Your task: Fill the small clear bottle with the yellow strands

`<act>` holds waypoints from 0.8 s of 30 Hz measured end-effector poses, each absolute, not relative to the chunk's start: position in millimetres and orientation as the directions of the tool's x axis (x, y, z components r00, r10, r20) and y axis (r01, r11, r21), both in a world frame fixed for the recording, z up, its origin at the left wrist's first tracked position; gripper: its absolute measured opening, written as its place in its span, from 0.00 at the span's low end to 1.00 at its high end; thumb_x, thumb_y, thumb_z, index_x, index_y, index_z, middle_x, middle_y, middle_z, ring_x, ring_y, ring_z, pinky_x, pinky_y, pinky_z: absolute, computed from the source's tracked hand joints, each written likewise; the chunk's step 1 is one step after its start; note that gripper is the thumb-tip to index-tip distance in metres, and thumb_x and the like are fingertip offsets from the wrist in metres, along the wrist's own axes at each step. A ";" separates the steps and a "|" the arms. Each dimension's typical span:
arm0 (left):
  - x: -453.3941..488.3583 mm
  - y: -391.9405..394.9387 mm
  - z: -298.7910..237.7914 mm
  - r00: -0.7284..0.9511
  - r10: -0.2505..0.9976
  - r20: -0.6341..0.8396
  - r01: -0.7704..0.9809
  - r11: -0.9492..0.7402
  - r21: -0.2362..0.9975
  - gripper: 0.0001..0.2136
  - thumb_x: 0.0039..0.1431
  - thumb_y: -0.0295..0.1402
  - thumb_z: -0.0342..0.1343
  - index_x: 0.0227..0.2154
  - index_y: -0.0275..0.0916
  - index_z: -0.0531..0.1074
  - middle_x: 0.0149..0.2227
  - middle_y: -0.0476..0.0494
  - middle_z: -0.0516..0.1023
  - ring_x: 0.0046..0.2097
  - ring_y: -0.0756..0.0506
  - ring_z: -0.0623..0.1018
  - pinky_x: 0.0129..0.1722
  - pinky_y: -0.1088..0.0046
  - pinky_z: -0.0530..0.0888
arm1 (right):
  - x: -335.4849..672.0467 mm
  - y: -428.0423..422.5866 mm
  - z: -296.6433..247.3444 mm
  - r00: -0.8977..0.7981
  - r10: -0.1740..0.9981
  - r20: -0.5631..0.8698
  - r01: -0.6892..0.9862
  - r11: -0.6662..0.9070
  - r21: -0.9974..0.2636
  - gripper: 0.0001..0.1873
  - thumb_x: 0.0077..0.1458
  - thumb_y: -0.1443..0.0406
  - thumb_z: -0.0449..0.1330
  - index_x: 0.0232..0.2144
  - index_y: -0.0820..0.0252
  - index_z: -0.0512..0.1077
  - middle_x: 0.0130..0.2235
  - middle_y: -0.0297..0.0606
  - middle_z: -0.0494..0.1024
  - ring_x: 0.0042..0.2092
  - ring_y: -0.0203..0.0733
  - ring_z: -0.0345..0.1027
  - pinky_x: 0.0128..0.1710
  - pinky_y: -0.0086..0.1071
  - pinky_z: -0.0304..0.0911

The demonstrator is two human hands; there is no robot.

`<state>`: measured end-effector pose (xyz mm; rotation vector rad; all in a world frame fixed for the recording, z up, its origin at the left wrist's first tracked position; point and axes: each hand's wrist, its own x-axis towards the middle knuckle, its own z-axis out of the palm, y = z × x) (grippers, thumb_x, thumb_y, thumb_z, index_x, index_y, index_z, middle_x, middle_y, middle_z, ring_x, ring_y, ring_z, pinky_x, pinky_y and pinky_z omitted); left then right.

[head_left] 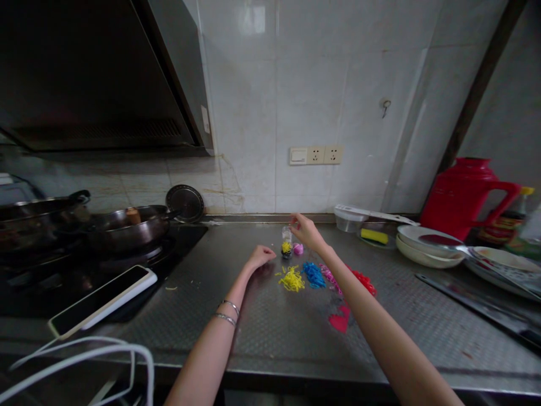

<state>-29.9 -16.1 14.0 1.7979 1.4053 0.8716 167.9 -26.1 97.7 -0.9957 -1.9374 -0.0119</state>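
A small clear jar [287, 233] stands on the metal counter, with yellow bands in it above a dark layer at the bottom. My right hand [305, 230] is just right of the jar's top, thumb and fingers pinched; anything between them is too small to make out. Left of the jar, my left hand [262, 256] rests low over the counter with its fingertips together, their contents hidden. A pink round piece [298, 248] sits beside the jar. Nearer lie loose heaps of yellow bands [291, 279], blue bands [314, 275], pink bands [330, 277] and red bands [364, 282], partly behind my right forearm.
A red heart-shaped piece [339, 321] lies near the front. On the right are stacked bowls [426, 256], a red thermos jug [459, 197], a long dark knife-like tool [477, 307] and a plastic tub [350, 221]. Pans [131, 234] and a phone-like device [103, 301] are on the left.
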 end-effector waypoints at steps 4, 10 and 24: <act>-31.9 -23.9 23.2 0.422 0.906 -0.030 0.586 -0.248 0.771 0.11 0.42 0.35 0.56 0.26 0.32 0.76 0.18 0.49 0.70 0.19 0.54 0.64 0.20 0.79 0.59 | 182.0 -45.3 80.0 -0.229 0.749 0.621 0.683 0.578 -0.445 0.12 0.45 0.68 0.53 0.34 0.62 0.71 0.29 0.36 0.73 0.30 0.35 0.64 0.31 0.27 0.58; -30.6 -30.5 36.3 0.586 0.789 -0.186 0.638 -0.308 0.706 0.14 0.37 0.39 0.59 0.27 0.34 0.76 0.19 0.49 0.72 0.21 0.53 0.66 0.21 0.79 0.59 | 189.2 -67.0 57.3 -0.523 0.834 0.175 0.723 0.543 -0.427 0.11 0.42 0.65 0.57 0.31 0.59 0.76 0.31 0.36 0.76 0.32 0.37 0.67 0.31 0.26 0.58; -25.1 -43.0 50.6 0.675 0.717 -0.175 0.599 -0.394 0.697 0.16 0.36 0.40 0.61 0.29 0.35 0.76 0.23 0.49 0.74 0.25 0.52 0.68 0.23 0.79 0.59 | 192.1 -87.4 49.3 -0.546 0.834 0.082 0.752 0.531 -0.391 0.16 0.39 0.55 0.60 0.30 0.58 0.75 0.28 0.33 0.75 0.28 0.34 0.64 0.25 0.25 0.54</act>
